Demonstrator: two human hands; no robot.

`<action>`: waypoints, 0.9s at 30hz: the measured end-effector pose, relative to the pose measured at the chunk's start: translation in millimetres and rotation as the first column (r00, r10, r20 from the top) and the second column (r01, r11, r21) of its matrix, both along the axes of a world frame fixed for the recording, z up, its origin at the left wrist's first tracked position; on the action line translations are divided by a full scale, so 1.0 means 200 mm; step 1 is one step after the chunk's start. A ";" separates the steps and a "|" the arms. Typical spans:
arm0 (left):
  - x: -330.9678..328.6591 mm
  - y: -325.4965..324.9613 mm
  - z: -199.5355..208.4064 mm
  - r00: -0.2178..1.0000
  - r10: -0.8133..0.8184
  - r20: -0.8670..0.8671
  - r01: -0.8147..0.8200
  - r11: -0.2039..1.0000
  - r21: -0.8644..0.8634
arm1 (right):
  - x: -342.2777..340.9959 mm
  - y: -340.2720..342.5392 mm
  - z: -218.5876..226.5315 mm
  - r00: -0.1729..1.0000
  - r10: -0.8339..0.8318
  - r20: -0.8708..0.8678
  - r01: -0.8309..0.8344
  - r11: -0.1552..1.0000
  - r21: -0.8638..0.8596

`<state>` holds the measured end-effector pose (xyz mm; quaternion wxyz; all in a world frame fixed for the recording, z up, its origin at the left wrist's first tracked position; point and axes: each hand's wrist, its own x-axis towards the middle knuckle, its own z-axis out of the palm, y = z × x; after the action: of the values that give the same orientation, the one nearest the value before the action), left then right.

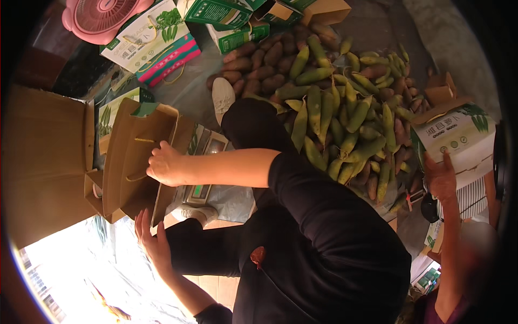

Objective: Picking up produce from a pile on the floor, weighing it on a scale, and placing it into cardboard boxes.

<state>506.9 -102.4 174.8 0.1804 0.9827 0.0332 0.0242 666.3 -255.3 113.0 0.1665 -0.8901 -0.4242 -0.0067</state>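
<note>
An open brown cardboard carton point(120, 162) with yellow cord handles stands in front of me. My right hand point(168, 163) is closed at its upper flap, close to one cord; what the fingers grip is hidden. Below it, my left hand point(154, 243) has its fingers stretched out and spread beside the carton's lower edge; whether it touches cannot be made out. A scale point(200, 189) with a lit green display sits beside the carton, partly covered by my right forearm.
A large heap of long green vegetables point(359, 116) and reddish-brown tubers point(264, 70) covers the floor. Printed cartons point(140, 43) and a pink basket-like object point(105, 19) lie at the back. At right, another person's hand point(442, 178) holds a white carton point(458, 143).
</note>
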 end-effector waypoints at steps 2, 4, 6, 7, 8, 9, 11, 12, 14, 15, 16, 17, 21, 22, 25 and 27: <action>0.04 -0.04 -0.02 1.000 -0.026 -0.005 0.026 1.000 0.007 | 0.04 -0.08 0.20 0.991 0.026 -0.130 -0.018 0.998 0.065; 0.10 -0.11 -0.02 0.999 0.018 -0.036 -0.017 1.000 0.021 | 0.08 -0.28 0.39 0.989 -0.021 -0.147 0.051 0.978 0.204; 0.14 -0.13 -0.07 0.996 0.079 -0.049 -0.076 0.996 0.048 | 0.17 -0.48 0.40 0.992 -0.111 -0.065 0.129 0.817 0.563; 0.15 -0.14 -0.10 0.989 0.128 -0.073 -0.122 0.989 0.080 | 0.19 -0.58 0.41 0.971 -0.185 -0.150 0.239 0.768 0.594; 0.17 -0.14 -0.11 0.980 0.176 -0.095 -0.165 0.980 0.111 | 0.23 -0.70 0.40 0.962 -0.209 -0.175 0.273 0.742 0.612; 0.19 -0.15 -0.14 0.976 0.192 -0.104 -0.180 0.977 0.115 | 0.26 -0.83 0.37 0.901 -0.307 -0.307 0.432 0.699 0.570; 0.24 -0.18 -0.16 0.964 0.234 -0.123 -0.214 0.964 0.155 | 0.29 -1.09 0.22 0.826 -0.409 -0.388 0.564 0.594 0.574; 0.26 -0.19 -0.18 0.954 0.267 -0.138 -0.238 0.951 0.195 | 0.28 -1.21 0.14 0.799 -0.454 -0.394 0.600 0.551 0.580; 0.29 -0.18 -0.22 0.940 0.308 -0.147 -0.265 0.930 0.254 | 0.25 -1.48 -0.19 0.676 -0.594 -0.436 0.735 0.499 0.460; 0.29 -0.14 -0.27 0.930 0.324 -0.173 -0.276 0.927 0.252 | 0.20 -1.53 -0.35 0.591 -0.640 -0.491 0.806 0.462 0.369; 0.29 -0.13 -0.29 0.926 0.334 -0.176 -0.285 0.924 0.254 | 0.13 -1.61 -0.48 0.503 -0.683 -0.529 0.864 0.408 0.295; 0.30 -0.14 -0.28 0.922 0.343 -0.178 -0.294 0.922 0.252 | 0.05 -1.69 -0.61 0.438 -0.733 -0.521 0.899 0.362 0.247; 0.34 -0.15 -0.32 0.913 0.377 -0.155 -0.316 0.895 0.314 | -0.30 -1.85 -0.94 0.106 -0.852 -0.513 0.994 0.073 0.083; 0.33 -0.13 -0.35 0.909 0.386 -0.154 -0.323 0.890 0.322 | -0.36 -1.84 -0.99 0.006 -0.840 -0.542 0.999 -0.014 0.033; 0.38 -0.15 -0.43 0.932 0.335 -0.142 -0.286 0.915 0.284 | -0.52 -1.97 -1.19 -0.079 -0.712 -0.698 0.997 -0.040 -0.072; 0.36 -0.08 -0.44 0.901 0.393 -0.185 -0.323 0.892 0.317 | -0.49 -1.77 -1.14 -0.272 -0.550 -0.790 0.957 -0.066 -0.283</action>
<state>578.2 -118.0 86.3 0.0272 0.9703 0.2331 -0.0593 567.6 -609.0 -114.7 0.4821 -0.7408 0.4470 0.1377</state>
